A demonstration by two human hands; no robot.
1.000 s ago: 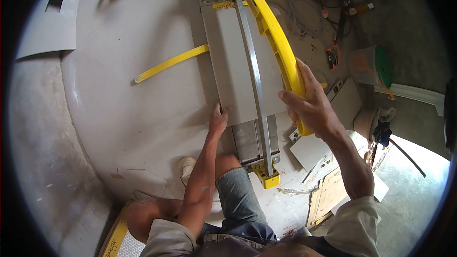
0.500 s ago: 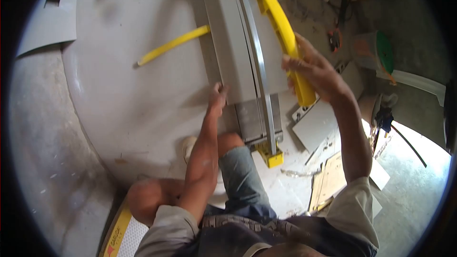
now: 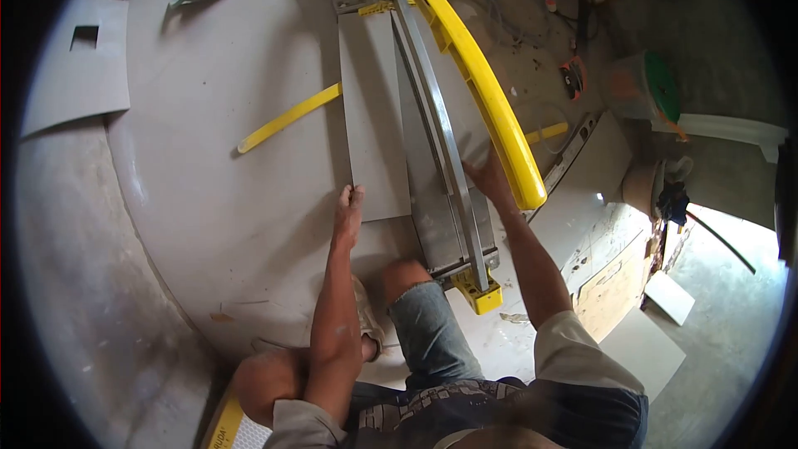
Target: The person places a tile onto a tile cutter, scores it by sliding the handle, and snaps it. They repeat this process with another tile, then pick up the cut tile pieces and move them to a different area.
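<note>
A tile cutter with a long metal rail (image 3: 440, 116) and a yellow handle (image 3: 490, 91) stands in front of me. On its left side lies a long grey tile piece (image 3: 374, 125), pulled apart from the rail so a dark gap shows between. My left hand (image 3: 349, 214) grips this piece at its near left corner. Another tile piece (image 3: 449, 87) shows between rail and handle. My right hand (image 3: 493, 183) reaches under the handle to the near end of that piece, thumb and fingers at its edge, partly hidden.
Yellow support arms (image 3: 291, 119) stick out from the cutter's sides. Tile offcuts (image 3: 640, 349) and a cardboard sheet (image 3: 615, 283) lie at right. A bucket with a green lid (image 3: 661, 87) and cables (image 3: 515, 17) are farther back. A tile box (image 3: 233, 428) sits beside my leg.
My right hand has let go of the yellow handle and moved down beneath it. The left tile piece has shifted left and toward me with my left hand, widening the gap.
</note>
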